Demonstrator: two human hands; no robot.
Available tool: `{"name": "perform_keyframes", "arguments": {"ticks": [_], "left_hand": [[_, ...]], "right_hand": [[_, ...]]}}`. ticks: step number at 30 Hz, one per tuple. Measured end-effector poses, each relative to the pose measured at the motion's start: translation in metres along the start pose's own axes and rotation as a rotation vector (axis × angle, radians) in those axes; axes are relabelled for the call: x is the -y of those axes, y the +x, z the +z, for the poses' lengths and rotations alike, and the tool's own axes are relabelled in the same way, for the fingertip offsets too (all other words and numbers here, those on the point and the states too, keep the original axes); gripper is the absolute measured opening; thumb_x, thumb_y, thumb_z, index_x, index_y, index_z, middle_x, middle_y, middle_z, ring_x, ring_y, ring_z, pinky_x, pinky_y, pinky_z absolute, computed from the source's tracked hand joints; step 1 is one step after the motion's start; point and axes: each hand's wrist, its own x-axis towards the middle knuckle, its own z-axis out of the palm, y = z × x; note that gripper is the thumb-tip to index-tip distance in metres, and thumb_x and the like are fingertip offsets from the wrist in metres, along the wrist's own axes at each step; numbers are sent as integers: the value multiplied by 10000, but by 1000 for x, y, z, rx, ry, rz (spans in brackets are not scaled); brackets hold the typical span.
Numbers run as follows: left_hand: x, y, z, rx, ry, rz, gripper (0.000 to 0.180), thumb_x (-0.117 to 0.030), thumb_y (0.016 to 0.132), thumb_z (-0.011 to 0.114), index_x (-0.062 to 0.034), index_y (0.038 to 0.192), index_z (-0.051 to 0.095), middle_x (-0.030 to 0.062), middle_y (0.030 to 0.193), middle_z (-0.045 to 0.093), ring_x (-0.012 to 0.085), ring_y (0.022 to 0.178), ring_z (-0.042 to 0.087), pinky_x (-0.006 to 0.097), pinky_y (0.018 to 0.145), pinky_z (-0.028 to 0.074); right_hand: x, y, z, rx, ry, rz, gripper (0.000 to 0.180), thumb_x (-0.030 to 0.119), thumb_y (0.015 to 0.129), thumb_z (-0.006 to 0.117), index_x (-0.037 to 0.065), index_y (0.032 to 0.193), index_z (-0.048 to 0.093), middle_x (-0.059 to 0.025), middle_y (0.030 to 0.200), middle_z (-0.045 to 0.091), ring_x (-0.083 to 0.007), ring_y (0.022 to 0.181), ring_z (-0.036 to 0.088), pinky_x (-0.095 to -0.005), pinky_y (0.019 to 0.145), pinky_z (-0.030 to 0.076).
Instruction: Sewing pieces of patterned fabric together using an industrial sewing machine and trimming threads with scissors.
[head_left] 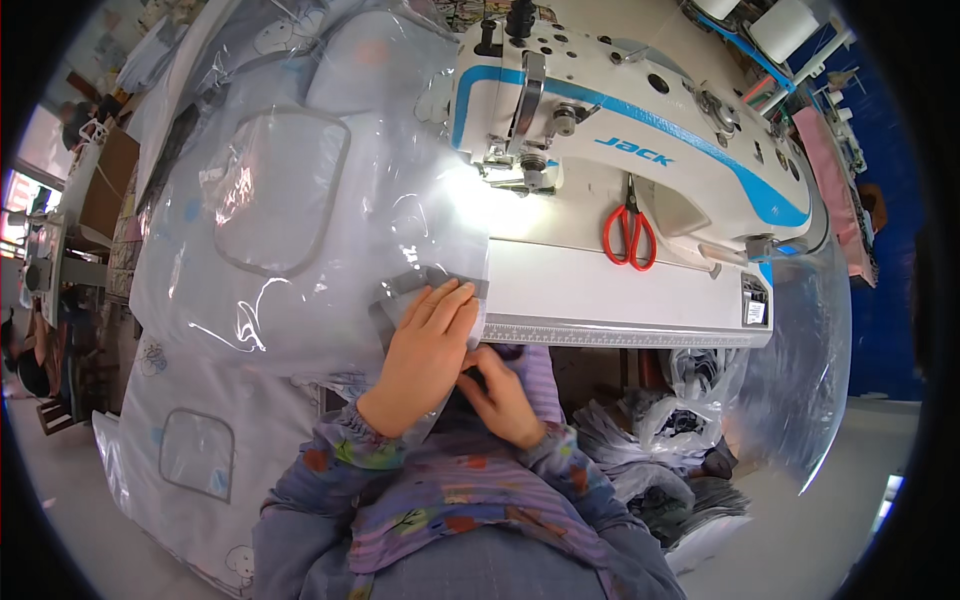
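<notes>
My left hand [425, 340] lies flat with its fingers stretched out, pressing a grey fabric piece [474, 294] with a darker grey band against the sewing machine's bed. Just below it, at the bed's front edge, my right hand [507, 402] has thumb and fingers closed at the hanging lower edge of that fabric; the fingertips are partly hidden. A large sheet of clear plastic over pale grey printed cloth [390, 190] spreads left from the hands. The lit needle area of the white and blue sewing machine [640, 130] stands beyond them.
Red-handled thread snips [629, 236] lie on the machine bed, behind its ruler edge [620, 333]. Bundled cloth in plastic bags [680, 420] sits below right. White thread cones [787, 30] stand at the upper right. More pale cloth [150, 470] hangs down at the left.
</notes>
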Motion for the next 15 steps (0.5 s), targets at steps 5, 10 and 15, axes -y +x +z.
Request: {"name": "perform_keyframes", "arguments": {"ticks": [5, 10, 15], "left_hand": [[-2, -3, -1, -17, -56, -38, 398, -68, 961, 668, 8, 1350, 644, 171, 1418, 622, 392, 1356, 581, 563, 1165, 449], [-5, 4, 4, -30, -29, -57, 386, -100, 978, 671, 11, 1347, 649, 178, 1407, 629, 394, 1347, 587, 567, 1154, 456], [0, 16, 5, -43, -17, -63, 378, -99, 975, 673, 17, 1334, 655, 185, 1405, 633, 392, 1341, 592, 558, 1152, 458]], "right_hand": [[-7, -23, 8, 130, 582, 351, 181, 28, 1026, 673, 88, 1168, 578, 32, 878, 575, -8, 751, 482, -213, 621, 365], [14, -23, -7, 157, 704, 520, 277, 5, 1041, 635, 74, 1280, 514, 21, 1082, 539, -15, 873, 485, -207, 725, 407], [26, -15, -5, 153, 794, 517, 409, -43, 1045, 571, 83, 1395, 401, -27, 1259, 472, -64, 1063, 476, -239, 880, 436]]}}
